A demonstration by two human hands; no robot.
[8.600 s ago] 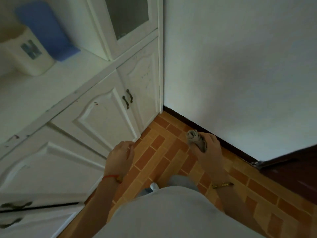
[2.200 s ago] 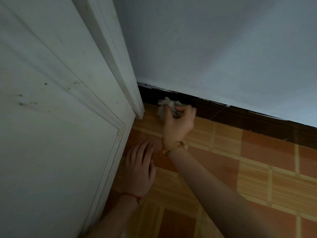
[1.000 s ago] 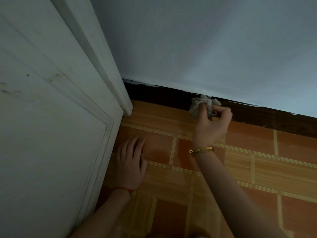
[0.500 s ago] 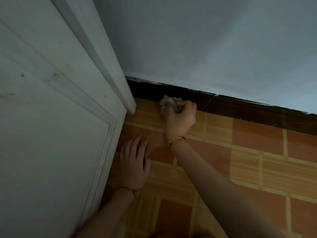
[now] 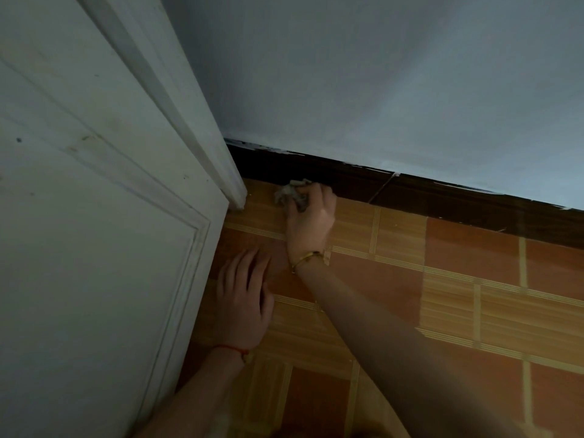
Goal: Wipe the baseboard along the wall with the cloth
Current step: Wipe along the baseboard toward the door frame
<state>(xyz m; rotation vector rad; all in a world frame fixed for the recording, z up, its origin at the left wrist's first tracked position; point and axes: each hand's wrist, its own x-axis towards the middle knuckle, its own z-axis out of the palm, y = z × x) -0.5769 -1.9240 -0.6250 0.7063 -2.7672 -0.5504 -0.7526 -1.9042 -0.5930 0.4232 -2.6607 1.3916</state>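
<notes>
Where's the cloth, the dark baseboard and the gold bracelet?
cloth [image 5: 289, 193], head view, crumpled left part poking out of the hand.
baseboard [image 5: 442, 197], head view, dark face right of the hand.
gold bracelet [image 5: 306, 259], head view, band across the wrist.

Most of the cloth [image 5: 290, 195] is hidden under the right hand's [image 5: 311, 218] curled fingers [image 5: 317, 192]; fingertip contact with the baseboard [image 5: 442, 197] cannot be told.

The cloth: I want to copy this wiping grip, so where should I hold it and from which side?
Grip the cloth by its bunched rear, coming from the floor side as the right hand does, leaving the wad's front free against the baseboard.
</notes>
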